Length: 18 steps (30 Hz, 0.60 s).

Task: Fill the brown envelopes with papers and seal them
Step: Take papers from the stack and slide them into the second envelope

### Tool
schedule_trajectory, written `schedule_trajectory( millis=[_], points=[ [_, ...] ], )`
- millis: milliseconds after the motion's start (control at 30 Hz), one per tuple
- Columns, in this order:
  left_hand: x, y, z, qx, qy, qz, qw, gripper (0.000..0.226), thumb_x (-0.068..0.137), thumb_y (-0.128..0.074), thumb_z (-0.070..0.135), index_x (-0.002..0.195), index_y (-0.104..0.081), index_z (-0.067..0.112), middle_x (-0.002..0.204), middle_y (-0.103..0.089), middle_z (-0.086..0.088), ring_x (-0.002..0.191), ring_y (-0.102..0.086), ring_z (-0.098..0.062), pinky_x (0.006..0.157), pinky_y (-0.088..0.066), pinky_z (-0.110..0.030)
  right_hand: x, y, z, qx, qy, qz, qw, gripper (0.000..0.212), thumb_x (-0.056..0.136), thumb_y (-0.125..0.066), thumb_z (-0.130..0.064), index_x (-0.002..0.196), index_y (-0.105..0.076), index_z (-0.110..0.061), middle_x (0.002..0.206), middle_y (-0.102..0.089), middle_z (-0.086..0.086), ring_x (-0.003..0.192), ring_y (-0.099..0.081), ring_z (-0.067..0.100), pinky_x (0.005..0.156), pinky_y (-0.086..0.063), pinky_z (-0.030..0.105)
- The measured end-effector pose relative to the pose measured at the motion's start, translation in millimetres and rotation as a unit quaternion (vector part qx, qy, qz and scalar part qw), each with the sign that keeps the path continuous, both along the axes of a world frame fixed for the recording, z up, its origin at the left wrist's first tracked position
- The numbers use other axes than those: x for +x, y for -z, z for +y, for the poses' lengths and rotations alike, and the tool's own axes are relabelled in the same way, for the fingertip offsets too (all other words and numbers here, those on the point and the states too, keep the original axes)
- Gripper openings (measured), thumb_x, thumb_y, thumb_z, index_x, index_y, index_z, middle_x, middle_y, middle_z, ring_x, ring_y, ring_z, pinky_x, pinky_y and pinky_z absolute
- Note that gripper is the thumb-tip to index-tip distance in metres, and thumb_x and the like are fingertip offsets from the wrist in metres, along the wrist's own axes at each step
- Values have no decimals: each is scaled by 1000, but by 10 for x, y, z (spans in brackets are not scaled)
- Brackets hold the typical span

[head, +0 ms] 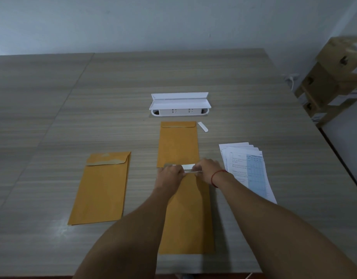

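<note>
Three brown envelopes lie on the table. The near one (pixel 188 216) lies lengthwise under my forearms, and both hands work at its top end. My left hand (pixel 169 175) and my right hand (pixel 206 170) pinch a white strip (pixel 188 167) at the flap. A second envelope (pixel 178 143) with its flap folded down lies just beyond. The third envelope (pixel 102 188) lies to the left, flap folded with its pale gum edge showing. A fanned stack of printed papers (pixel 247 170) sits to the right of my right wrist.
A white socket box (pixel 179 105) with a raised lid stands in the table beyond the envelopes. A loose white strip (pixel 202 126) lies by the far envelope. Cardboard boxes (pixel 334 81) are stacked past the table's right edge (pixel 314 121).
</note>
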<state>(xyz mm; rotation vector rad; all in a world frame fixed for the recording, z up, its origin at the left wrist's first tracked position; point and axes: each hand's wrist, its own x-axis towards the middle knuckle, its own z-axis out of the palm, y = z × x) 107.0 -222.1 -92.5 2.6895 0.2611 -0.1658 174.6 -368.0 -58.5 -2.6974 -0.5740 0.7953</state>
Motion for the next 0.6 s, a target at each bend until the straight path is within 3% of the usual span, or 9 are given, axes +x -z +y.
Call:
schedule_trajectory(
  millis=[133, 267, 433, 600],
  points=[
    [-9, 25, 3, -3, -4, -12, 1000, 23, 97, -47, 32, 99, -65, 17, 102, -69, -1, 110, -55, -21, 89, -33, -34, -9, 7, -11, -1, 1, 16, 1000, 29, 93, -60, -30, 120, -68, -22, 117, -67, 4, 110, -59, 26, 98, -43, 35],
    [2, 6, -26, -18, 4, -34, 999, 22, 97, -47, 29, 96, -63, 14, 99, -68, -1, 105, -56, -22, 86, -35, -33, -2, 24, -17, -18, -9, 40, 999, 33, 89, -62, -41, 110, -71, -18, 101, -67, 4, 97, -62, 24, 86, -47, 33],
    [-17, 21, -9, 1, 18, -21, 1000, 27, 100, -42, 33, 101, -60, 14, 98, -69, -5, 101, -57, -25, 84, -38, -34, 21, 54, -37, -24, -11, 54, 998, 47, 85, -66, -44, 127, -61, -22, 122, -64, 0, 112, -59, 23, 98, -48, 37],
    [-39, 37, -24, 10, 22, -2, 1000, 25, 101, -38, 32, 103, -56, 15, 103, -67, -2, 101, -58, -25, 87, -37, -34, -7, 105, -24, -49, -38, 25, 998, 50, 82, -65, -51, 123, -63, -22, 122, -57, 4, 111, -55, 26, 95, -47, 38]
  ],
)
